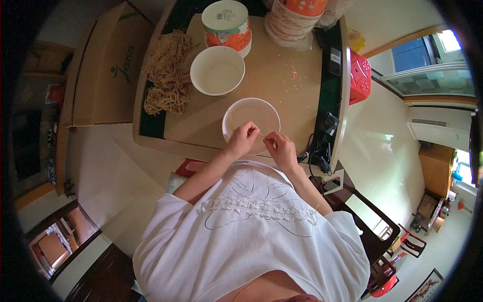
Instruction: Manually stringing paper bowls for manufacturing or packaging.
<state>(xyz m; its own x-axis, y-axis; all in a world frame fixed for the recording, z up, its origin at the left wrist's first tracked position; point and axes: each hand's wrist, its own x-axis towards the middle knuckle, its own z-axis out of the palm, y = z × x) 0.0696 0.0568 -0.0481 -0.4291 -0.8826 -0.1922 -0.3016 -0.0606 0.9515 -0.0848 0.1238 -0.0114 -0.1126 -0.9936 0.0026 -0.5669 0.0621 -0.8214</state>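
Observation:
Over the near rim of a white paper tub (255, 107), my left hand (243, 139) and my right hand (282, 150) are close together, fingertips pinched. A thin pale strand (261, 135) runs across the small gap between them; its ends are hidden in the fingers. It looks like string, though it is too fine to be sure. Another open white tub (217, 71) stands just beyond. Left of it lies a tangled heap of tan string (168, 75). Farther back, an orange and green printed tub (226, 27) sits upside down.
A cardboard sheet (196, 121) covers much of the table, with pink crumbs (294, 75) scattered at right. Stacked paper tubs (292, 25) in plastic stand at the back. Black cables (318, 151) lie at the right edge, near a red stool (359, 78). A large carton (103, 65) stands left.

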